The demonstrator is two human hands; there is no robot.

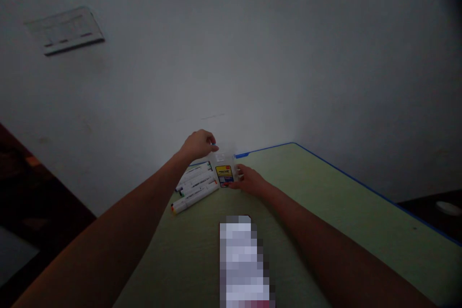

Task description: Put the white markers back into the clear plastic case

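Observation:
A clear plastic marker case (224, 173) with a yellow, red and blue label stands upright on the table. My right hand (250, 180) grips its right side, thumb across the lower front. At the upper left of the case, my left hand (198, 144) is closed in a pinch. A small bluish spot shows at its fingertips, but I cannot make out what it holds. Several white markers (197, 195) with coloured ends lie side by side on the table, just left of the case and below my left wrist.
The pale green table (303, 192) has a blue edge and stands against a grey wall (252, 57). A phone-shaped object (243, 264), its screen blurred out, lies between my forearms. A rectangular panel (72, 31) hangs on the wall, upper left.

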